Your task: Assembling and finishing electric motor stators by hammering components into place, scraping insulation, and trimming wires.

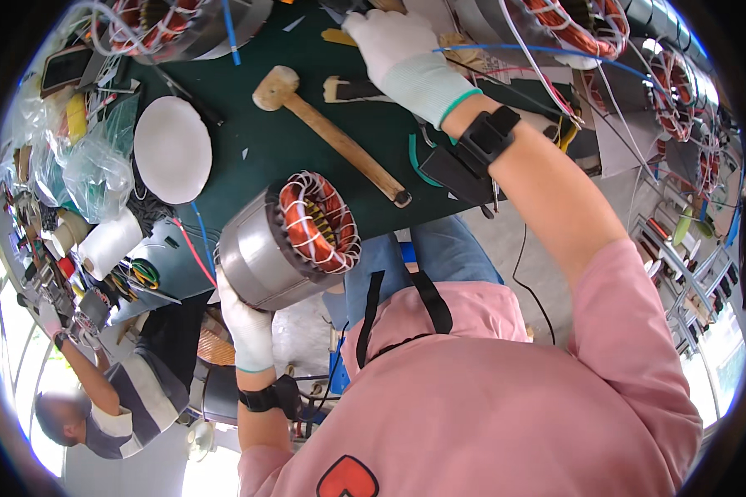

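My left hand [244, 333], in a white glove, holds a motor stator [261, 253] from its left and lower side at the table's near edge. The stator is a grey metal cylinder, tilted, with copper windings [317, 224] laced in white cord facing right. My right hand [399, 58], also gloved in white, reaches to the far side of the table, beside a flat yellow piece [340, 37]. Its fingertips are partly hidden, so its grip is unclear. Between the hands a wooden-handled mallet [340, 141] lies on the green table [249, 91].
A white round disc [172, 149] lies left of the mallet. More wound stators [576, 25] stand along the far edge, with loose wires. Clear plastic bags [95, 174] and a white roll [112, 242] crowd the left. Another person [133, 398] works at the lower left.
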{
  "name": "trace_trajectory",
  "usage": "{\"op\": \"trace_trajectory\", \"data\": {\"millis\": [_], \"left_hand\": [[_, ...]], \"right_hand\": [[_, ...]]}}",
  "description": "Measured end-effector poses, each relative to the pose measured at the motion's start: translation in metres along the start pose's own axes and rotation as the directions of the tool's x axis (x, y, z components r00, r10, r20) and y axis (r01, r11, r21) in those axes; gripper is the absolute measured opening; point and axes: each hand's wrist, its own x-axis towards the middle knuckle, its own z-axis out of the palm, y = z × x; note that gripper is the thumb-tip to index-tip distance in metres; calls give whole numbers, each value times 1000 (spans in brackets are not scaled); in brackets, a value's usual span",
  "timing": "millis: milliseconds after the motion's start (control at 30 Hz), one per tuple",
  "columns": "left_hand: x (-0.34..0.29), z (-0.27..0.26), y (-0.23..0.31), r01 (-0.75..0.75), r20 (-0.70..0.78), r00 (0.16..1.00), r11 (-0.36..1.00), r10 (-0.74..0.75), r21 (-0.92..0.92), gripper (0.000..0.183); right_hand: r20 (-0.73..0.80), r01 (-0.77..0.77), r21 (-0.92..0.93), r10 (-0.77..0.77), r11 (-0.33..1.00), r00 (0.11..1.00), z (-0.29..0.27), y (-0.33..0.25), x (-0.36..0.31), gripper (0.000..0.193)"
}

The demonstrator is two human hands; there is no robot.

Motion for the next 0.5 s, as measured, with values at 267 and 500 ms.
{"op": "trace_trajectory", "data": {"millis": [267, 500], "left_hand": [[0, 0, 0, -22, -75, 997, 998, 27, 66, 55], [-9, -22, -13, -88, -66, 991, 947, 114, 308, 59]], "right_hand": [[-208, 49, 279, 11, 959, 978, -1, 6, -31, 14], [-262, 258, 474, -145, 842, 954, -45, 7, -44, 15]]}}
